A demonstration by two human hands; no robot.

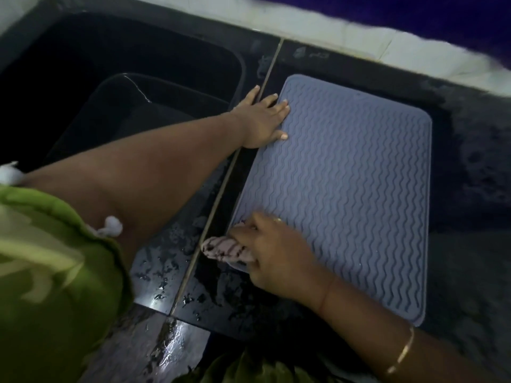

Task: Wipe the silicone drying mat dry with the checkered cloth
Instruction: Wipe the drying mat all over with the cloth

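Wiping in hand: the near-left corner of the mat is being rubbed, with most of the ribbed face still ahead, by my reading.
Mat: the grey silicone drying mat [345, 189] lies flat on the dark counter [470, 258], just right of the metal seam strip [221, 183] and beside the sink [124, 92].
Cloth: the checkered cloth [226, 248] is bunched at the mat's near-left edge, partly spilling onto the wet counter.
Right hand: the right hand [276, 258] has its fingers curled over the cloth, gripping it and pressing it down on the mat.
Left hand: the left hand [262, 120] is spread flat, fingers released, holding nothing, its tips resting on the mat's far-left edge to pin it.
Wetness: droplets glint on the counter near the seam; the picture is dim and soft, so whether the mat's grooves hold water is hard to tell.
Next move: likely a firm stroke away along the wavy ridges, left hand bracing so the mat does not slide.
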